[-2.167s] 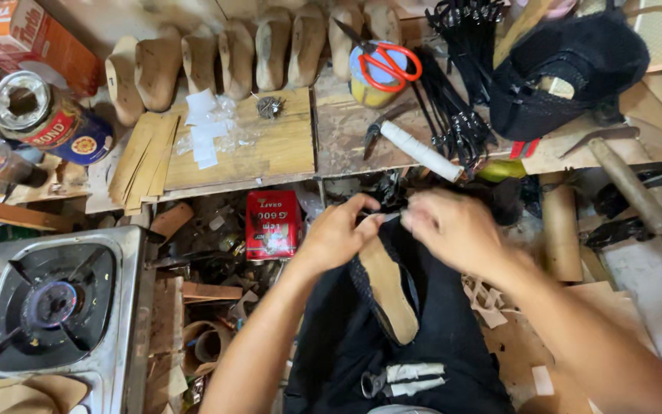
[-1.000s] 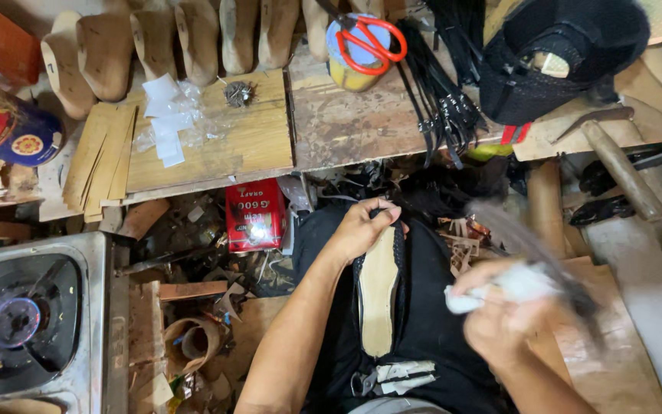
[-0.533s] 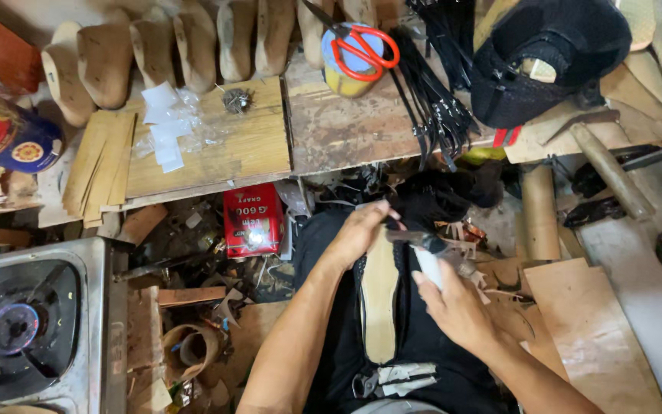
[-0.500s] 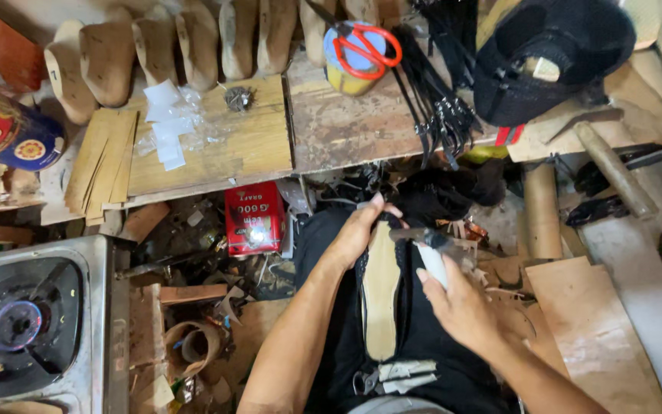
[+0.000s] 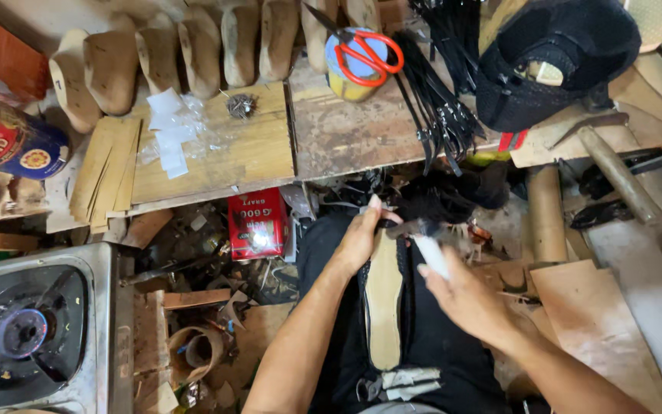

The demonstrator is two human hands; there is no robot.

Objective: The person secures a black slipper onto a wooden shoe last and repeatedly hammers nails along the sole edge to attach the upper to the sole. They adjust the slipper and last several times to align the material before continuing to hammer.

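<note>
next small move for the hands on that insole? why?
Probably a short tap with the hammer on the toe end of the insole. The right hand holds its white handle with the head right at that end, and the left hand pins that end down on the lap.

Left hand (image 5: pixel 360 239) on tan insole (image 5: pixel 383 307); right hand (image 5: pixel 465 299) around white-handled tool (image 5: pixel 429 249)

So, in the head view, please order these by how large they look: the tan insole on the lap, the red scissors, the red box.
1. Tan insole, the longest, though it lies nearest the camera.
2. Red box and red scissors: these look similar, so I leave them unranked.
</note>
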